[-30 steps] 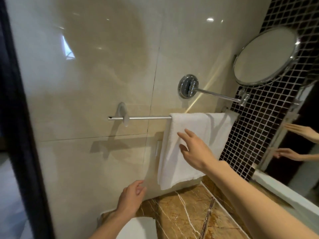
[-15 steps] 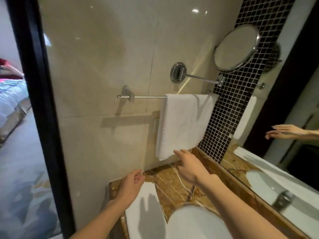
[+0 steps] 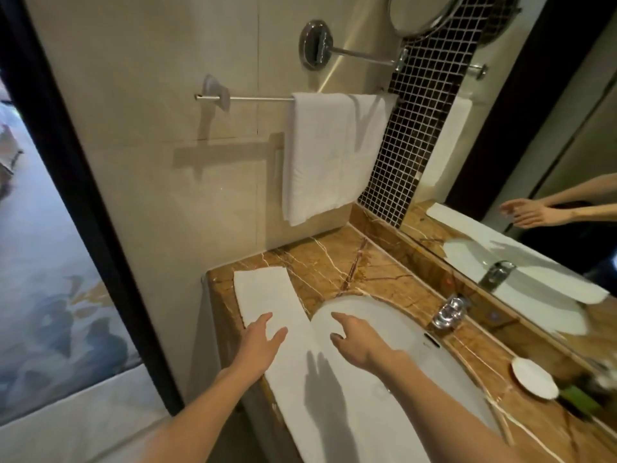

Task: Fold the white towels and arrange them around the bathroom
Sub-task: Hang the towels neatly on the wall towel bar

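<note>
Left hand (image 3: 263, 342): I read it as released, fingers spread and holding nothing, over the flat towel (image 3: 267, 305); I cannot tell whether it is touching.
Right hand (image 3: 357, 342): also loose and empty, over the near left rim of the basin (image 3: 417, 362), just beside that towel.
Hung towel (image 3: 330, 155): folded over the rail (image 3: 257, 99) on the wall, its lower edge just above the counter (image 3: 334, 262); it looks finished to me.
Flat towel: a long strip along the counter's left edge, beside the basin.
Risk, drop: the strip lies close to the counter's outer edge, so a one-sided tug could slide it off to the floor.
Risk, wetting: a fold made toward the right could sag a corner into the basin, and I cannot see whether that is dry.
Risk, misjudged grab: white cloth against white basin hides the towel's right border from me, so I might pinch short.
Risk, knock: a wide sweep could reach the tap (image 3: 450, 310) or the small dish (image 3: 534, 379).
</note>
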